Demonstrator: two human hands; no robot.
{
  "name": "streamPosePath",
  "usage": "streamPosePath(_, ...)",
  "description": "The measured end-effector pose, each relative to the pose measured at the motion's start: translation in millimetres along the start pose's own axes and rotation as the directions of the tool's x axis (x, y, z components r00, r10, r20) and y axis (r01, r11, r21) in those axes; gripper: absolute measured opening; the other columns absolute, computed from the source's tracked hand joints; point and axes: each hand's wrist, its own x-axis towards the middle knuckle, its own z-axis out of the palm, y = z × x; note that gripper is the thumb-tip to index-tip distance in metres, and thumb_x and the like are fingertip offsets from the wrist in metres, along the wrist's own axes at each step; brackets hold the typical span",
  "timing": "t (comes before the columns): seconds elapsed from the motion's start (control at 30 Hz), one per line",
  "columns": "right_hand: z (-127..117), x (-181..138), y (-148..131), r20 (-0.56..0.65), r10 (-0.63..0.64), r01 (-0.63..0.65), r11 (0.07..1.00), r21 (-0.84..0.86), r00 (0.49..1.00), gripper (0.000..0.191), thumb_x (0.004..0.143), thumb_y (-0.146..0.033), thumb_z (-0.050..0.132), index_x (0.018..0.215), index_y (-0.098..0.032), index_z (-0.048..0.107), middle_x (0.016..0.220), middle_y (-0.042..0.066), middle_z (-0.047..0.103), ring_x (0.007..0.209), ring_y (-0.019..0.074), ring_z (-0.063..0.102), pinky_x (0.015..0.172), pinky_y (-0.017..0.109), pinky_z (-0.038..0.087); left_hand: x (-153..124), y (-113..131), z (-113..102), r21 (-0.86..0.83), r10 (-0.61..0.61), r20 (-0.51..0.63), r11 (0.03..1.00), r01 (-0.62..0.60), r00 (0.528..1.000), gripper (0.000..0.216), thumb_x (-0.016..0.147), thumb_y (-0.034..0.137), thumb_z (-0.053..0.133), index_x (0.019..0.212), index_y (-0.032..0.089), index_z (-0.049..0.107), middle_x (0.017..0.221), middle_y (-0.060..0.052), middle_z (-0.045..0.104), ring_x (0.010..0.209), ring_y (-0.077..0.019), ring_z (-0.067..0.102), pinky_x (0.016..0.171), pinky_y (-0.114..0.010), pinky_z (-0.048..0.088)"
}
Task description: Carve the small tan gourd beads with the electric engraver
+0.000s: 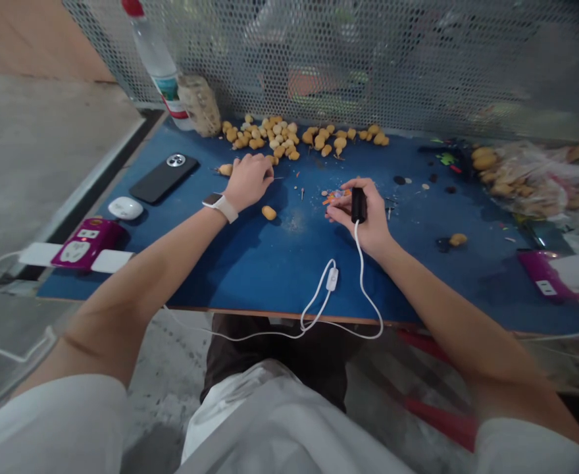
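Note:
My left hand [249,182], with a white-strapped watch at the wrist, curls palm down over the back left of the blue table. A thin, pale, stem-like line shows at its fingertips; whatever lies under the fingers is hidden. Right behind it spreads a pile of small tan gourds [279,135], and one gourd [225,170] lies at its left. Another gourd [268,212] rests alone in front. My right hand [368,217] is closed around a black cylindrical corded tool [358,205], its white cord hanging down. Small orange and purple bits [337,196] lie by those fingers.
At left are a phone [164,179], a white case [125,209] and a purple power strip [88,243]. A bottle [158,66] and jar [199,105] stand behind. A bag of gourds [521,178] lies right. The white cord's switch [332,279] lies near the front edge.

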Motion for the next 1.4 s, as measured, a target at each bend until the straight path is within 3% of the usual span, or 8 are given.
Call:
streamPosePath(0.17,-2.6,-0.2,-2.6,-0.005,-0.023,0.023,0.999,0.033,1.000,0.076,0.095,-0.073,0.111,0.143,-0.041,0.060,0.109,-0.003,0.089,0.101,0.0300,0.096,0.100,0.055,0.085,-18.2,17.4,-37.6,-0.167,0.167,0.014,0.973,-0.162,0.986,0.018,0.109,0.021,0.070,0.116,0.027,0.086,0.116,-0.012,0.089,0.120,-0.0373,0.083,0.121,-0.057,0.064)
streamPosePath(0.37,3.5,-4.8,-18.7,-0.031,-0.044,0.047,0.994,0.103,0.999,0.077,0.096,-0.070,0.111,0.148,-0.046,0.058,0.121,-0.003,0.089,0.114,0.0315,0.096,0.109,0.060,0.085,-64.1,72.3,-84.7,-0.439,0.338,-0.048,0.838,-0.324,0.940,0.010,0.108,0.026,0.082,0.110,0.026,0.092,0.115,-0.007,0.095,0.105,-0.0280,0.088,0.106,-0.047,0.072)
streamPosePath(0.6,14.2,-13.1,-26.3,-0.039,0.018,-0.014,0.994,0.106,0.999,0.082,0.095,-0.078,0.108,0.151,-0.047,0.056,0.123,-0.002,0.091,0.121,0.0337,0.096,0.109,0.061,0.084,-94.8,101.1,-60.1,-0.689,0.243,-0.087,0.686,-0.235,0.966,0.011,0.115,0.035,0.094,0.115,0.026,0.098,0.125,-0.010,0.099,0.116,-0.0291,0.094,0.100,-0.043,0.078)
streamPosePath(0.8,19.9,-14.8,-37.9,-0.064,-0.107,0.115,0.983,0.141,0.992,0.071,0.100,-0.066,0.111,0.145,-0.047,0.060,0.117,-0.003,0.092,0.105,0.0296,0.095,0.106,0.057,0.083,-99.4,103.7,-49.3,-0.744,0.196,-0.074,0.642,-0.184,0.978,0.019,0.114,0.036,0.097,0.127,0.023,0.095,0.115,-0.007,0.098,0.109,-0.0263,0.094,0.103,-0.042,0.081)
streamPosePath(0.93,17.7,-18.5,-44.3,-0.046,-0.076,0.077,0.997,0.028,0.996,0.069,0.102,-0.069,0.109,0.146,-0.048,0.060,0.121,0.002,0.094,0.113,0.0359,0.095,0.107,0.062,0.082,-103.0,108.9,-50.8,-0.780,0.191,-0.071,0.601,-0.174,0.979,0.017,0.112,0.034,0.098,0.112,0.022,0.086,0.107,-0.006,0.094,0.099,-0.0234,0.092,0.095,-0.040,0.080)
streamPosePath(1.03,16.1,-20.8,-43.0,-0.039,-0.029,0.026,0.996,-0.085,0.999,0.075,0.100,-0.082,0.104,0.151,-0.049,0.061,0.127,0.007,0.092,0.127,0.0443,0.094,0.106,0.068,0.082,-105.9,113.4,-53.9,-0.762,0.205,-0.064,0.622,-0.180,0.977,0.018,0.117,0.037,0.093,0.108,0.024,0.087,0.109,-0.006,0.094,0.100,-0.0238,0.092,0.093,-0.040,0.079)
streamPosePath(1.13,17.2,-21.6,-42.3,-0.034,-0.044,0.040,0.992,-0.119,0.998,0.075,0.099,-0.087,0.102,0.152,-0.051,0.063,0.127,0.006,0.091,0.129,0.0441,0.095,0.109,0.069,0.084,-107.4,116.0,-56.3,-0.725,0.203,-0.076,0.661,-0.194,0.976,0.017,0.118,0.039,0.091,0.110,0.025,0.092,0.110,-0.006,0.095,0.103,-0.0244,0.092,0.094,-0.040,0.077)
streamPosePath(1.4,15.4,-23.0,-45.7,-0.038,-0.109,0.108,0.993,-0.041,0.993,0.075,0.100,-0.069,0.113,0.148,-0.042,0.063,0.121,0.001,0.093,0.131,0.0371,0.098,0.125,0.066,0.082,-104.9,111.4,-55.8,-0.650,0.237,-0.134,0.712,-0.265,0.962,0.018,0.116,0.038,0.094,0.104,0.024,0.096,0.103,-0.007,0.096,0.091,-0.0222,0.089,0.088,-0.036,0.073)
